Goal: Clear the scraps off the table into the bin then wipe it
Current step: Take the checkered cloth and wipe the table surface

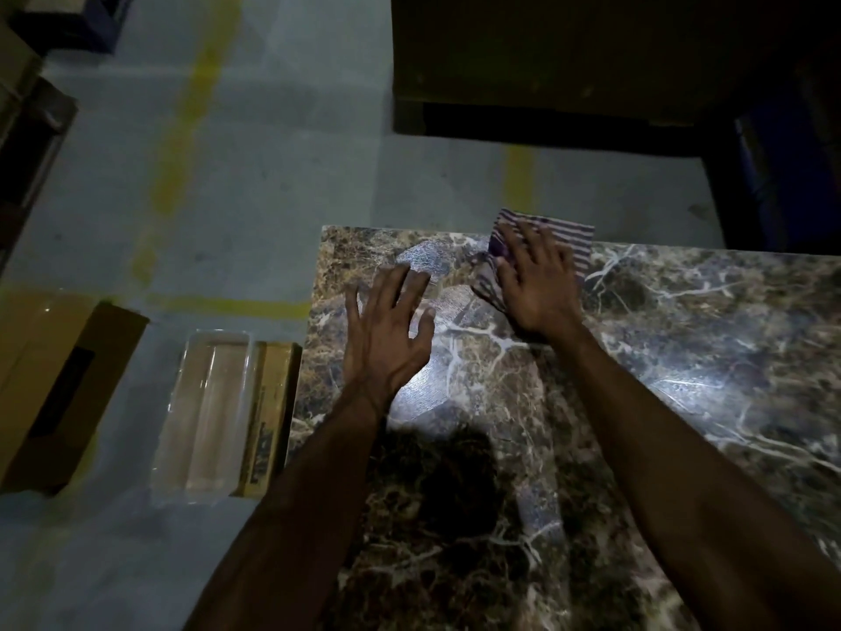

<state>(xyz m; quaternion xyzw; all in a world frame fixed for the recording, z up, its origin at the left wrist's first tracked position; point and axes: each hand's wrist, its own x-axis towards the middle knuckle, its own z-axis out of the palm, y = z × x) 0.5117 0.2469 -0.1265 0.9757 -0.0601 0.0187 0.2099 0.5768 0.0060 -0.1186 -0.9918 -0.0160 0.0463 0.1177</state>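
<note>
A striped purple-and-white cloth lies at the far edge of the dark marble table, partly overhanging it. My right hand presses flat on the cloth with fingers spread. Over the table's far left corner, my left hand is spread with straight fingers and holds nothing. I see no scraps on the marble.
On the floor left of the table are a clear plastic tray, a narrow cardboard box beside it, and an open brown carton. A dark cabinet stands beyond the table. Yellow lines mark the grey floor.
</note>
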